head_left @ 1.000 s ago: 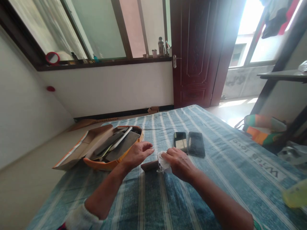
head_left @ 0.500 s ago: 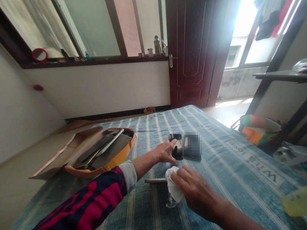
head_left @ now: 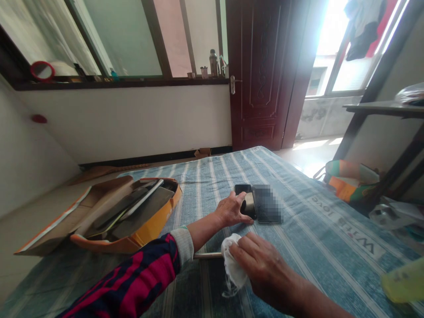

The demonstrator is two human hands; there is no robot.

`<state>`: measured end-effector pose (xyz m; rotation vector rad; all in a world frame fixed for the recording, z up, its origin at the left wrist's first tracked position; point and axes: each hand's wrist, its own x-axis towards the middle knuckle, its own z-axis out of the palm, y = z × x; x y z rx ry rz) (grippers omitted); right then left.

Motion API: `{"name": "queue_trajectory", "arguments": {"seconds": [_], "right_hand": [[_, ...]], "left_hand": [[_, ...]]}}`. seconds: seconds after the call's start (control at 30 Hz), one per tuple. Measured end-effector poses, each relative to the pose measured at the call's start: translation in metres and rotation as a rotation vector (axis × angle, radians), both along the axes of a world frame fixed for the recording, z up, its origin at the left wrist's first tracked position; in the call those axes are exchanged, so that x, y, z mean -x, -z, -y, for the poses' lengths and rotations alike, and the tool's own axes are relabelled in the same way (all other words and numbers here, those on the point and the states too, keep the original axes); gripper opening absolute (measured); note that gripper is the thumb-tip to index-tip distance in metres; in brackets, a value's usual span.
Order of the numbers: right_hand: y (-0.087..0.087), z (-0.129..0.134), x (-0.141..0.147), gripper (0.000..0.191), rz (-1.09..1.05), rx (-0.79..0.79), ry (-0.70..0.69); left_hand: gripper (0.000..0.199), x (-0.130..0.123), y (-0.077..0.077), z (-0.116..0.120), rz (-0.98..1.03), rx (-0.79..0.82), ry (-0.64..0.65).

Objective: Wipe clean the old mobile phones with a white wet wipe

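My left hand [head_left: 232,210] is on a dark smartphone [head_left: 249,205] lying on the bed; the fingers rest at its upper left and the thumb at its lower edge. Close against its right side lies a larger dark flat device [head_left: 261,210], partly blurred out by pixelation. Nearer to me, my right hand [head_left: 260,258] is closed on a bunched white cloth [head_left: 234,265] with loose threads. A thin flat object [head_left: 208,255], seen edge-on, sticks out to the left of the cloth; its kind cannot be made out.
An open orange cardboard box [head_left: 155,225] with several flat dark devices stands on the bed's left side. Striped blue bedding [head_left: 298,265] covers the bed. Something yellow and translucent [head_left: 404,280] lies at the right edge. Beyond are a dark red door [head_left: 258,88] and a shelf [head_left: 380,108].
My left hand has shifted the smartphone to the right, closing the gap to the larger device. The right hand with the cloth has moved slightly left, and the view has turned a little.
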<state>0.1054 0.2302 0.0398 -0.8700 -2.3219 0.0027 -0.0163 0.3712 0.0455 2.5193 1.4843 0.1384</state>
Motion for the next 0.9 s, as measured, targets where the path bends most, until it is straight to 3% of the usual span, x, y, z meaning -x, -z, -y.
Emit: {"name": "queue_trajectory", "arguments": {"seconds": [0.13, 0.3, 0.57, 0.9], "right_hand": [[0.0, -0.002, -0.001, 0.019, 0.004, -0.004, 0.018], [-0.002, -0.004, -0.003, 0.02, -0.012, -0.008, 0.014], [-0.001, -0.008, -0.007, 0.02, -0.024, -0.001, 0.047], [-0.001, -0.018, -0.022, 0.019, -0.006, 0.066, 0.113]], "left_hand": [[0.101, -0.013, 0.0, 0.005, -0.076, -0.092, 0.005], [0.096, -0.024, 0.0, 0.004, -0.121, -0.129, 0.026], [0.082, -0.037, 0.002, -0.013, -0.128, -0.159, 0.08], [0.08, -0.058, 0.001, -0.035, -0.098, -0.122, 0.113]]}}
